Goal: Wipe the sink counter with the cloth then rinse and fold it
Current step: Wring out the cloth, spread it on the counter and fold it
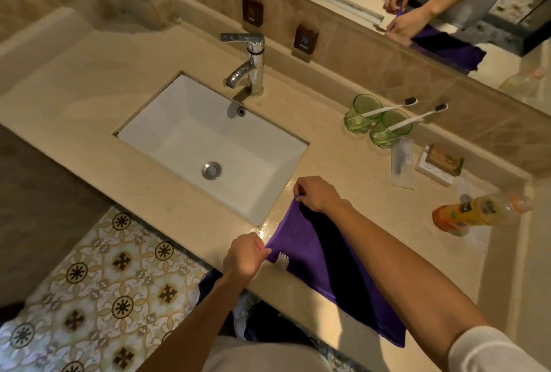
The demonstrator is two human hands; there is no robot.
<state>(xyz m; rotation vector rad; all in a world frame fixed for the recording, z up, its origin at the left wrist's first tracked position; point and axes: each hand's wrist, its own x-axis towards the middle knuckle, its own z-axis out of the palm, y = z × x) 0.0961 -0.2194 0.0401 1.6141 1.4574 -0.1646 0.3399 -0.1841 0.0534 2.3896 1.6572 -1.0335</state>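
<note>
A purple cloth (301, 240) with a small white tag lies spread on the beige counter (343, 169), to the right of the white sink (185, 136). My left hand (246, 257) pinches the cloth's near left corner at the counter's front edge. My right hand (317, 194) pinches its far corner, lifted slightly off the counter beside the sink's right rim. My right forearm crosses above the cloth and shades its middle. The chrome faucet (250, 64) stands behind the sink, with no water running.
Two green glasses (377, 122) holding toothbrushes stand at the back right. A soap box (441, 163) and a wrapped item sit beside them. An orange-and-yellow bottle (474, 212) lies on its side at the right. A mirror (447, 7) runs along the back wall.
</note>
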